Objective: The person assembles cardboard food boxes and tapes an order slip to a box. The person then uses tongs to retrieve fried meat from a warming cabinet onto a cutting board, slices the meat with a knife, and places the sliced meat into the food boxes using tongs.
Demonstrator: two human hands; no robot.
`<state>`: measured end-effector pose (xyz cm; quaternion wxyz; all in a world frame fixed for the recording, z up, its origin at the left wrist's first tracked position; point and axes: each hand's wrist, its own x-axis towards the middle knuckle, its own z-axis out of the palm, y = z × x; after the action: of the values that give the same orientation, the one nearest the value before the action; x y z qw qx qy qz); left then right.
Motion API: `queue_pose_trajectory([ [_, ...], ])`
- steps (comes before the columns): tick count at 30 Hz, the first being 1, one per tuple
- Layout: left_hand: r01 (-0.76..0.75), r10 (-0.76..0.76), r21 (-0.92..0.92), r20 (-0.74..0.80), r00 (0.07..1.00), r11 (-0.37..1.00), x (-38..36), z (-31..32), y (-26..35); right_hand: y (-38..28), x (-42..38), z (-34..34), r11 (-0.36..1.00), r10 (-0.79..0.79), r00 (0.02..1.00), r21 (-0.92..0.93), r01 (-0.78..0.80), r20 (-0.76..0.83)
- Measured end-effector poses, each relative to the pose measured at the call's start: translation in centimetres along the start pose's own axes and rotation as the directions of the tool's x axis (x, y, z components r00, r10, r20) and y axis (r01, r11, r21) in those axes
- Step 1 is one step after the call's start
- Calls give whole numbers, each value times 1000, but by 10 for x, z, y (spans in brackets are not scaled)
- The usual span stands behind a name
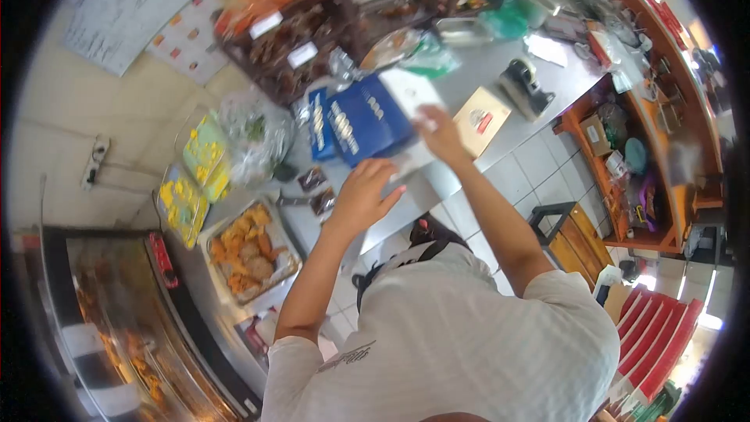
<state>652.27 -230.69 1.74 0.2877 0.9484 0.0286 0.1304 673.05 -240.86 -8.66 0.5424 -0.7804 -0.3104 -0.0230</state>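
Observation:
A blue printed box (367,121) lies on the metal counter, with a white cardboard panel (412,92) against its right side. My left hand (367,191) is at the near edge of the blue box, its fingers spread and thumb apart. At the right end of the white cardboard is my right hand (439,133), fingertips over its edge and smeared by motion. Left of the box stands a narrow blue packet (320,123). Small dark sachets (312,180) lie beside my left hand, and a cream box with a red logo (483,121) sits beyond my right.
A tray of fried chicken (292,263) stands at the counter's left, near a glass display case (117,305). Yellow-filled trays (183,207) and a clear plastic bag (254,137) line the wall. A tape dispenser (527,90) sits far right, a wooden stool (582,238) below.

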Motion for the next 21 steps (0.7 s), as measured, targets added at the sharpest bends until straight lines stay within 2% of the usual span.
queue_pose_trajectory([
  [1,-94,95,62,-11,995,994,32,11,-4,33,7,14,998,45,982,39,-53,183],
  [2,-94,95,124,-4,995,988,57,22,-12,53,15,19,992,85,933,62,-113,349],
  [3,-101,102,181,4,995,978,74,33,-24,41,20,10,979,11,881,175,-107,473],
  [4,-107,108,234,8,994,966,89,43,-35,48,25,8,961,-86,846,267,-68,526],
  [5,-116,110,247,41,993,962,98,48,-44,57,24,12,969,-19,821,213,-126,570],
  [6,-116,99,263,76,992,958,98,52,-52,59,24,12,972,-44,830,217,-94,557],
  [8,-165,160,315,42,986,935,97,61,-63,55,23,5,962,-42,823,246,-120,566],
  [9,-159,155,319,37,987,934,101,63,-62,43,24,-2,939,-16,821,292,-184,571],
  [13,-131,109,345,83,991,929,98,60,-59,42,19,8,910,89,719,238,-341,689],
  [16,-157,121,358,122,985,920,101,58,-64,42,10,20,905,20,842,348,-244,539],
  [17,-169,128,358,135,983,918,101,58,-66,43,7,21,922,70,832,283,-266,551],
  [20,-201,184,382,81,980,902,99,61,-68,39,2,22,906,133,849,285,-314,511],
  [21,-212,202,374,67,977,903,99,63,-69,43,-1,24,867,117,867,376,-327,485],
])
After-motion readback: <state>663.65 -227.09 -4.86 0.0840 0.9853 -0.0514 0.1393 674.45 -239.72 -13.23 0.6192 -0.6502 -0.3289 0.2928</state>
